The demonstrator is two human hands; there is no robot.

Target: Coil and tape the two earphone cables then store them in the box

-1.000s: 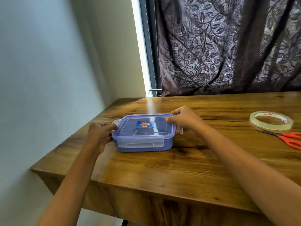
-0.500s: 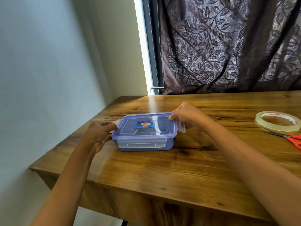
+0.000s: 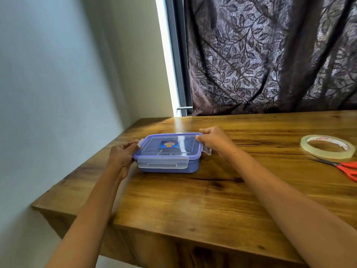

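Lying well off to the right on the brown wooden table (image 3: 193,206) are a flat roll of clear sticky tape (image 3: 326,147) and, just nearer than it, a pair of orange-handled scissors (image 3: 345,168) that the right edge of the view is cutting off. A dark leaf-patterned curtain (image 3: 270,55) is hanging along the far edge of the table, a bright strip of window (image 3: 164,55) is showing to its left, and a pale wall (image 3: 48,93) is running down the left side.

My own hands are covering both short ends of the blue rectangular plastic box (image 3: 168,168), which is sitting flat on its base toward the far left of the table. Its long axis is running left to right, one long side is facing me with its latch folded down, and its clear lid (image 3: 170,144) is facing up.

I am gripping the left end with my left hand (image 3: 121,153), fingers curled round it. My right hand (image 3: 214,141) is pinching the lid's far right corner, and a clear latch flap (image 3: 207,150) is sticking out below it. Dividers are showing through the lid; what is lying between them I cannot tell.
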